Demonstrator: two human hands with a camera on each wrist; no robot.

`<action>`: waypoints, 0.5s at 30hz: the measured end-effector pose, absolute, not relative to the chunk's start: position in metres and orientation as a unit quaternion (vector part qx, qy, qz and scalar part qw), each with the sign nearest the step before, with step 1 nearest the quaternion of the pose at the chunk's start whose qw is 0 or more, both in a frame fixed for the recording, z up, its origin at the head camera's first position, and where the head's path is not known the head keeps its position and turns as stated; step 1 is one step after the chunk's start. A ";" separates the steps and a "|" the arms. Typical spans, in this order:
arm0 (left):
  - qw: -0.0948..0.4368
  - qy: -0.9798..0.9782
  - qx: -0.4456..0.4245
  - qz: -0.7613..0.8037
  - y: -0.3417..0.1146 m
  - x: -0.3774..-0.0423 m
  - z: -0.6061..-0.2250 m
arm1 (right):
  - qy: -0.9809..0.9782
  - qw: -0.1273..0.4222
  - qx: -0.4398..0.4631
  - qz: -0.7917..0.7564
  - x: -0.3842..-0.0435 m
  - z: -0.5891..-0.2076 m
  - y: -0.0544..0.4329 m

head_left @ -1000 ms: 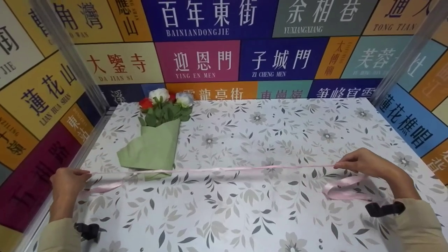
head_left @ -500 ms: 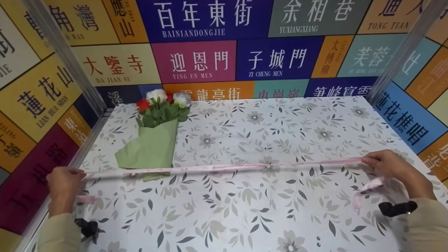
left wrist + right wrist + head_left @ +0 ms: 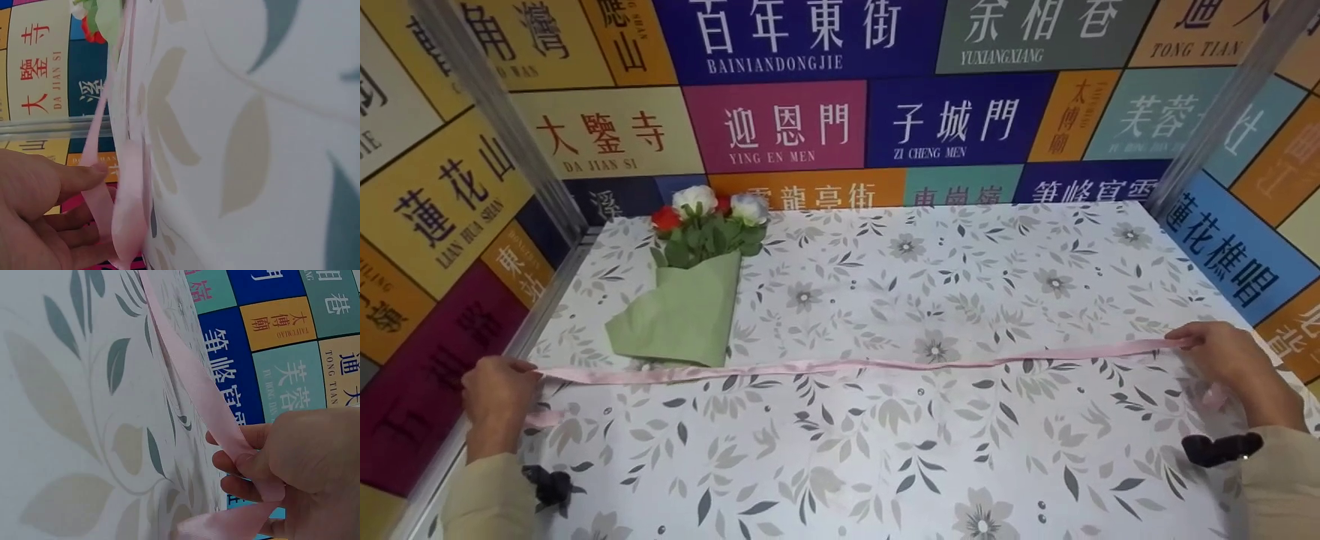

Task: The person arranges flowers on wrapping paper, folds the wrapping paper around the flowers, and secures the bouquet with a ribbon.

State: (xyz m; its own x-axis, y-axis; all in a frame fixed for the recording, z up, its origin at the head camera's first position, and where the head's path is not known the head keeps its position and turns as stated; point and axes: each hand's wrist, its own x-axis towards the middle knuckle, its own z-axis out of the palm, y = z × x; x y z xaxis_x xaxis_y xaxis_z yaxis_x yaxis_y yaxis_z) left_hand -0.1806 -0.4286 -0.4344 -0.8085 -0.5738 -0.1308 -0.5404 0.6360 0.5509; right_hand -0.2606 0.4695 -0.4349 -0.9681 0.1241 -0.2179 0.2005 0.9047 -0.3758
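A long pink ribbon spans the table from hand to hand, sagging slightly. My left hand pinches it near the table's left edge; in the left wrist view the thumb presses the ribbon against the fingers and a loop hangs beside them. At the far right, my right hand pinches the other stretch. The right wrist view shows the ribbon passing under the thumb, with a loose tail folding below. Behind the ribbon's left part lies a bouquet of red and white flowers in green wrapping paper.
The table wears a white cloth printed with grey leaves and flowers. Panels with coloured place-name signs stand behind it and on both sides. Clear corner posts rise at the back. Each wrist carries a small black device.
My right hand has slid to the right, lengthening the ribbon between the hands. Its loose right-hand loop has shrunk. The ribbon now hangs lower, just in front of the bouquet paper.
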 end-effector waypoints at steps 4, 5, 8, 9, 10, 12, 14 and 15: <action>0.023 -0.915 0.287 -0.283 -0.422 -0.183 -0.431 | 0.971 0.105 0.082 -0.200 -0.263 -0.430 0.464; 0.032 -0.918 0.281 -0.279 -0.420 -0.184 -0.431 | 0.971 0.105 0.077 -0.199 -0.264 -0.430 0.462; 0.064 -0.921 0.274 -0.268 -0.412 -0.184 -0.431 | 0.971 0.102 0.066 -0.205 -0.265 -0.428 0.452; 0.076 -0.920 0.277 -0.268 -0.409 -0.184 -0.431 | 0.972 0.098 0.061 -0.204 -0.266 -0.428 0.447; 0.085 -0.917 0.280 -0.269 -0.406 -0.185 -0.431 | 0.974 0.091 0.053 -0.202 -0.266 -0.429 0.442; 0.093 -0.913 0.286 -0.276 -0.400 -0.186 -0.431 | 0.976 0.079 0.036 -0.199 -0.267 -0.429 0.431; 0.112 -0.911 0.282 -0.279 -0.394 -0.188 -0.431 | 0.980 0.059 0.013 -0.192 -0.268 -0.428 0.418; 0.118 -0.913 0.277 -0.275 -0.391 -0.189 -0.431 | 0.981 0.049 0.003 -0.187 -0.268 -0.427 0.411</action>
